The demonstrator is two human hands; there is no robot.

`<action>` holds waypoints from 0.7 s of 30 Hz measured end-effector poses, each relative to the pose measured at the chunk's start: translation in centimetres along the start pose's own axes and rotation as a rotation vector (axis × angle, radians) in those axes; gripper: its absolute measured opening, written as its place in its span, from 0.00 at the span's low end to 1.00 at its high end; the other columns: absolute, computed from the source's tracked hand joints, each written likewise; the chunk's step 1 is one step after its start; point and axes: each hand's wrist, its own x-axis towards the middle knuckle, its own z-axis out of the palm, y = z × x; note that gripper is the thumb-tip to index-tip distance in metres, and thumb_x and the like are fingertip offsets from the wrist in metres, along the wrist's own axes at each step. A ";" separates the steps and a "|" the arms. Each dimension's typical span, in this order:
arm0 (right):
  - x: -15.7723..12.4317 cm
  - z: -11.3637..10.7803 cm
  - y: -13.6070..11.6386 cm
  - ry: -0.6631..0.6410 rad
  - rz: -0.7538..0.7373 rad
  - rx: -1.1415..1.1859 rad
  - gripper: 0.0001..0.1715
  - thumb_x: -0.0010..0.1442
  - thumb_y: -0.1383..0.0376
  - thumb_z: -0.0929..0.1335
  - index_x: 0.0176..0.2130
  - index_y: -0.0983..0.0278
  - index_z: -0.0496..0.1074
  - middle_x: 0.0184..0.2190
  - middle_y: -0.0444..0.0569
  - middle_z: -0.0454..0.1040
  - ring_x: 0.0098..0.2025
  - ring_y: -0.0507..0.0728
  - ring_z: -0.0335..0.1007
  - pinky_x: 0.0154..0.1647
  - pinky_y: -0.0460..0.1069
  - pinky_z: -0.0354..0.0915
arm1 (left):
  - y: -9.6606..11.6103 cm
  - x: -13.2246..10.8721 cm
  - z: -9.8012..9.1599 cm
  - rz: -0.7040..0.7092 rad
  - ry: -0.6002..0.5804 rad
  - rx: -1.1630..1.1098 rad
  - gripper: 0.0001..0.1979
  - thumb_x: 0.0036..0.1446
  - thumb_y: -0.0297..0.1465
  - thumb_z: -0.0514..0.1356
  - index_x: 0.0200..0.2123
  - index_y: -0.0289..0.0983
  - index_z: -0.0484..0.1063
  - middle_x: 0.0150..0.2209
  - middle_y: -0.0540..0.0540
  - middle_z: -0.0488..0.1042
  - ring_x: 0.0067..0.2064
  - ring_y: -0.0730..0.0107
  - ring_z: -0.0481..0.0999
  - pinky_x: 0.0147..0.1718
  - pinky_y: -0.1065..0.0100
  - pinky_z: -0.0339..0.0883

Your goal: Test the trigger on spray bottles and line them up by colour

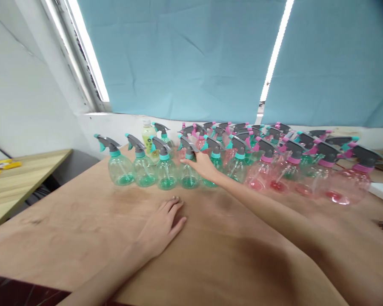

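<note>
A: Left hand (161, 227) lies flat on the plywood worktop (67, 238), fingers spread open!

B: Right hand (201, 165) has its fingers against a green-tinted spray bottle (188, 176), grip unclear. One knock could topple the crowded pink bottles (347, 182) beyond!

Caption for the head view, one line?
Right hand on a teal spray bottle among rows of teal and pink spray bottles; left hand flat on the wooden tabletop.
</note>
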 end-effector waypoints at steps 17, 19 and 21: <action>-7.8 -7.5 3.1 0.165 0.076 -0.089 0.19 0.61 0.57 0.67 0.46 0.67 0.72 0.44 0.57 0.78 0.40 0.61 0.76 0.43 0.56 0.70 | -0.4 2.9 2.4 0.055 0.070 -0.065 0.18 0.68 0.41 0.50 0.55 0.38 0.66 0.55 0.41 0.71 0.58 0.55 0.68 0.57 0.52 0.62; -7.0 -7.5 3.0 0.157 0.132 -0.171 0.26 0.61 0.55 0.68 0.52 0.69 0.69 0.49 0.60 0.76 0.48 0.64 0.74 0.46 0.56 0.68 | 0.0 3.2 2.5 0.062 0.060 -0.076 0.18 0.68 0.40 0.50 0.55 0.38 0.66 0.54 0.40 0.71 0.57 0.55 0.69 0.56 0.53 0.63; -5.9 -7.0 2.9 0.136 0.163 -0.206 0.35 0.60 0.50 0.68 0.57 0.71 0.66 0.48 0.63 0.76 0.50 0.66 0.74 0.46 0.56 0.67 | 0.3 3.5 2.4 0.069 0.054 -0.082 0.17 0.68 0.39 0.50 0.54 0.38 0.66 0.54 0.40 0.72 0.57 0.55 0.69 0.56 0.53 0.64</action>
